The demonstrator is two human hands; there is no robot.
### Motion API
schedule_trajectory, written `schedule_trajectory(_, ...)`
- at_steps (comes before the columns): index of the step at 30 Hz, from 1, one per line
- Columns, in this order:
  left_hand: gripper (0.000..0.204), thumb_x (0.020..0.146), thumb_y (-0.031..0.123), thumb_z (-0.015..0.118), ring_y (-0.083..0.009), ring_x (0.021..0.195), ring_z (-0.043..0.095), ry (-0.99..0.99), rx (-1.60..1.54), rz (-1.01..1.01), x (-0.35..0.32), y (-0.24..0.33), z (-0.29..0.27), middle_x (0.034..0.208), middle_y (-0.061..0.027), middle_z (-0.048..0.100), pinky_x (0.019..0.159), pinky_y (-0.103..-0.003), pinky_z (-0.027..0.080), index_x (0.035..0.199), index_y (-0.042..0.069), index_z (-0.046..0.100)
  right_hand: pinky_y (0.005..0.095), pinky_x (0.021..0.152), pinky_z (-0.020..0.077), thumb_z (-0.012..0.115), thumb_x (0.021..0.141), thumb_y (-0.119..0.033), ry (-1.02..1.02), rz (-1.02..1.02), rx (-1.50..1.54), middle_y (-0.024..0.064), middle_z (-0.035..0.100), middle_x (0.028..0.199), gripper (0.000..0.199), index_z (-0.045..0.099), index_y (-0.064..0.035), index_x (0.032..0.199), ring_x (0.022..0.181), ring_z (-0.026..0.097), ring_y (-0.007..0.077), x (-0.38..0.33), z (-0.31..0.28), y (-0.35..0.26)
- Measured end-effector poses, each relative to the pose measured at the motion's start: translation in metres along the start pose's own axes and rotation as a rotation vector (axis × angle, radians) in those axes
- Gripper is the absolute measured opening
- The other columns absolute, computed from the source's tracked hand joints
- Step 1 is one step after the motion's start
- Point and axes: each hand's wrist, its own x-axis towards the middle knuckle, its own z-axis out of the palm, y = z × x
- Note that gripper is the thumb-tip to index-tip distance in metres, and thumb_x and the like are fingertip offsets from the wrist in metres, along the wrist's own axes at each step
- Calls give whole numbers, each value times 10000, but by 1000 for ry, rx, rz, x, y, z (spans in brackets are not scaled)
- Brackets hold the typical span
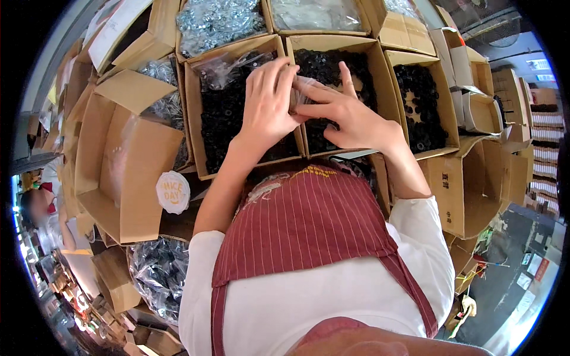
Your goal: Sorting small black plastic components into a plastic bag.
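My left hand (pixel 268 105) and my right hand (pixel 347 115) meet over two open cardboard boxes of small black parts. Between the fingertips of both hands is a small clear plastic bag (pixel 301 89), pinched and crumpled. The left box (pixel 199 127) holds black parts under a loose clear liner. The middle box (pixel 380 77) is full of black ring-shaped parts. What is inside the small bag is hidden by my fingers.
A third box of black rings (pixel 423 107) stands to the right. Boxes of silver metal parts (pixel 219 21) sit behind. An open box with nothing in it (pixel 127 157) is at left, a round white sticker (pixel 173 191) beside it, a bag of dark parts (pixel 160 273) below.
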Motion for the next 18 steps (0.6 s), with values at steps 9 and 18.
schedule_trajectory(9,240,808,53,775,-95,892,594,-278,-786,-679,-10,-12,44,883,-11,621,805,-262,489,959,49,588,348,893,513,597,883,-105,288,483,501,120,692,1056,269,648,7,1122,1003,651,210,-11,15,94)
schedule_trajectory(18,275,780,12,748,-144,917,620,-41,-1353,-956,3,-12,64,930,-37,634,857,-284,484,1023,37,622,569,1101,324,603,834,-702,-634,660,-28,369,360,1414,1014,351,79,1429,1329,337,529,-42,84,94)
